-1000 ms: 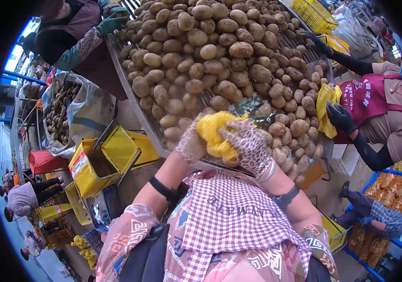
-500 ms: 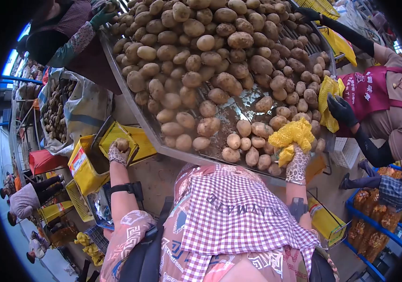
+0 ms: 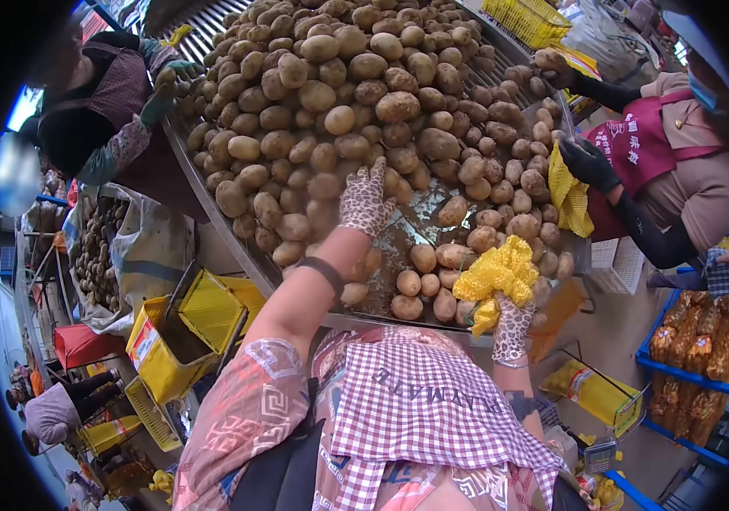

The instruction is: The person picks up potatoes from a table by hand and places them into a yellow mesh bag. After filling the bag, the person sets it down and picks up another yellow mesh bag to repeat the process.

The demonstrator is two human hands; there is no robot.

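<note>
My left hand (image 3: 367,203), in a leopard-print glove, reaches over the heap of potatoes (image 3: 296,145) on the metal sorting table (image 3: 254,266). Its fingers stretch forward and touch the potatoes around the middle of the heap; no potato shows in its grasp. My right hand (image 3: 513,328), gloved alike, is at the table's near edge, closed on a bunched yellow mesh bag (image 3: 496,277). Several loose potatoes (image 3: 424,257) lie between my hands, beside a bare patch of dusty tabletop (image 3: 422,217).
A worker in a maroon apron (image 3: 637,140) stands at the right with a yellow mesh bag (image 3: 571,192). Another worker (image 3: 96,98) stands at the left, holding a potato. A yellow basket (image 3: 164,349) stands at lower left, a yellow container (image 3: 590,392) at lower right.
My left hand has moved from beside the yellow basket, where it held a potato, up and right onto the heap; that potato is gone from it. My right hand still grips the mesh bag.
</note>
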